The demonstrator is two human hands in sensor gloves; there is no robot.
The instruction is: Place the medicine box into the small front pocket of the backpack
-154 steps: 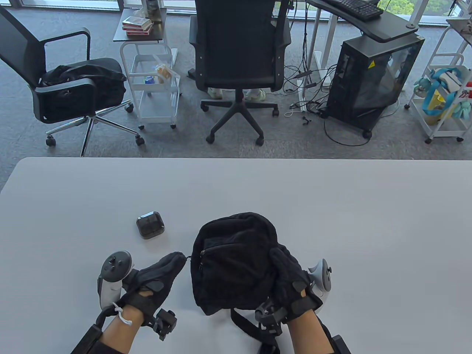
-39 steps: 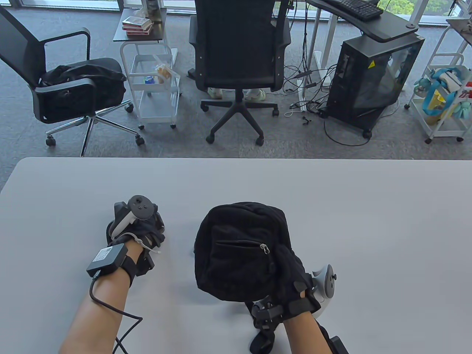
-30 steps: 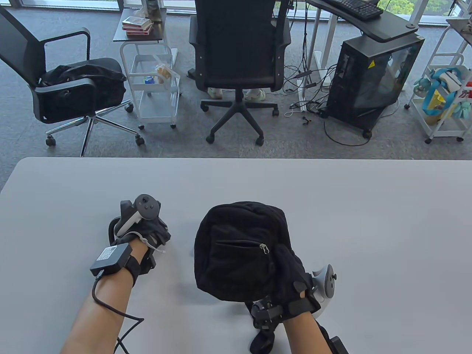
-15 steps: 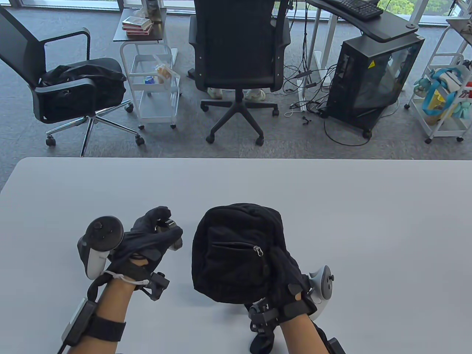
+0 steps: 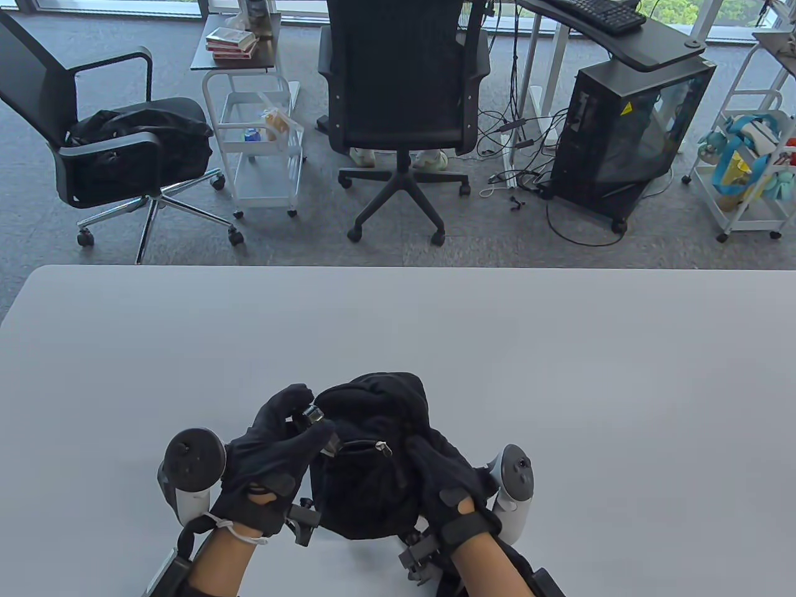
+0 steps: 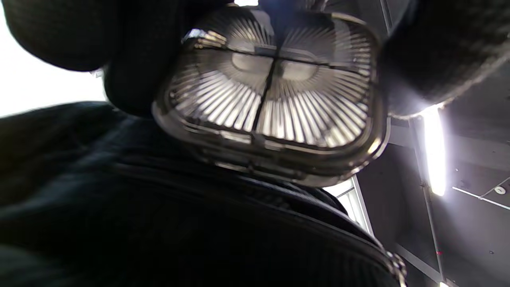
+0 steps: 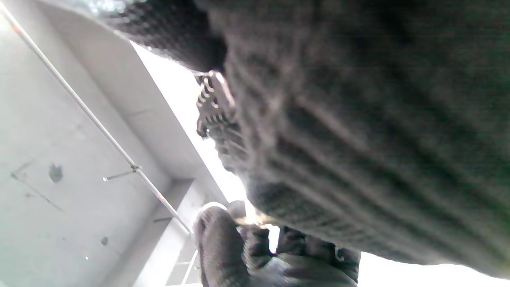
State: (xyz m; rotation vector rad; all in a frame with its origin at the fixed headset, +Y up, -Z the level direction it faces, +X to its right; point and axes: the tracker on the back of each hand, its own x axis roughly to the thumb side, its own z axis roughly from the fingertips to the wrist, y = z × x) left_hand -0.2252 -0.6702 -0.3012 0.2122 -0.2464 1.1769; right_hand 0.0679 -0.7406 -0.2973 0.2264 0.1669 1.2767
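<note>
Black fabric fills the near middle of the grey table (image 5: 559,348), where the backpack (image 5: 373,410) sits bunched between two gloved hands. At its left side the left hand (image 5: 273,460) grips the medicine box (image 5: 314,415), thumb above and fingers curled under it; the left wrist view shows the box (image 6: 275,91) as a smoky translucent case with a ribbed lid, pinched between dark fingertips (image 6: 434,52) and lying just over the bag's cloth (image 6: 159,223). Right beside that hand, toward the right one, runs the front pocket zipper (image 5: 364,444), its metal pull (image 5: 384,449) at the right end. Whether the box already touches the pocket mouth is hard to tell. On the bag's right side the right hand (image 5: 448,479) presses against the fabric with fingers closed around a fold of it. The right wrist view is mostly blurred cloth (image 7: 378,131) with the zipper pull (image 7: 213,101) at its edge
</note>
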